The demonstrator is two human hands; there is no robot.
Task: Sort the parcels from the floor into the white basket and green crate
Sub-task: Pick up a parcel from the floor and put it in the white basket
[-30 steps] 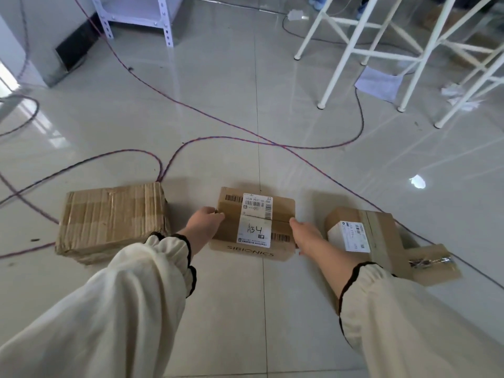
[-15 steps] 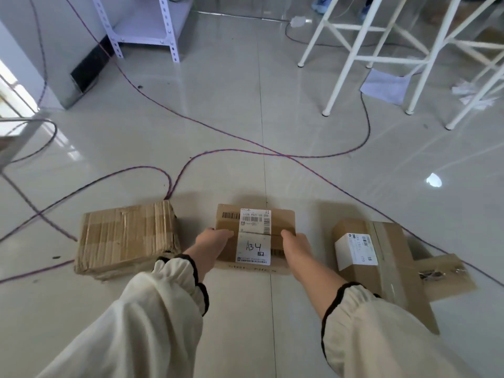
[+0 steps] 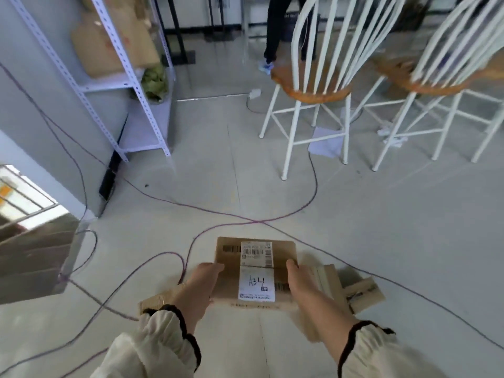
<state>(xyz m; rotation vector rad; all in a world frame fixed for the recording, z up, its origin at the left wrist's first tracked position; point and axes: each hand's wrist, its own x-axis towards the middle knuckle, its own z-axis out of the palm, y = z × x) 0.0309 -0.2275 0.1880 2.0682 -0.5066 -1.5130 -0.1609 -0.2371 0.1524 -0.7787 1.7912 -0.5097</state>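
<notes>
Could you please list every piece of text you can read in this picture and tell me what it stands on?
"A34": handwritten on the lower white label of the cardboard parcel.
Upper shipping label on the same parcel: barcodes and fine print, too small to read.
Front face of the parcel: a printed word, too blurred to read.

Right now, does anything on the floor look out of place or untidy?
Yes. Purple cables trail loose across the floor and cross just beyond the parcel, a likely trip risk. A paper sheet lies under a stool.
</notes>
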